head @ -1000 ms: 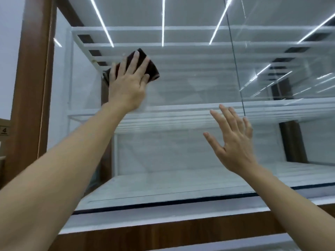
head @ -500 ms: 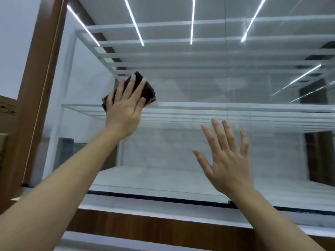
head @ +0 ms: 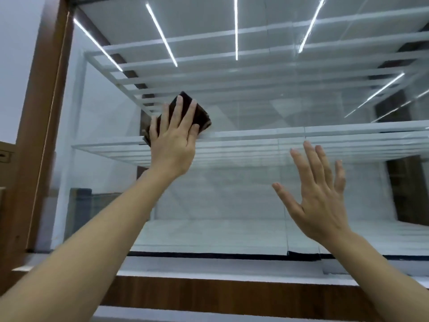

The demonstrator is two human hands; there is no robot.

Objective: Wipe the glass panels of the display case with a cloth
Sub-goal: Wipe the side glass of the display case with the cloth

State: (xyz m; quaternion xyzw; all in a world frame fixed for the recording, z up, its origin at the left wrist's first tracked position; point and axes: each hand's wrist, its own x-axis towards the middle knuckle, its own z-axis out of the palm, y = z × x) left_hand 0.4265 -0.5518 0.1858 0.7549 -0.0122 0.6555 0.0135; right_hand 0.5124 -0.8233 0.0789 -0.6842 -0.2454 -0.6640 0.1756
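One left hand [head: 171, 147] presses dark cloth [head: 201, 116] against glass panel [head: 243, 196].

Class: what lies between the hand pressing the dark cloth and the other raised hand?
Head view: only bare glass panel separates left hand and right hand; shelves show behind.

The brown wood-framed glass display case [head: 41, 135] has a clear horizontal glass shelf [head: 255, 133] across its middle and a white floor panel [head: 209, 235] below. A dark brown folded cloth [head: 204, 117] lies flat against the front glass on the left, seemingly at shelf height.
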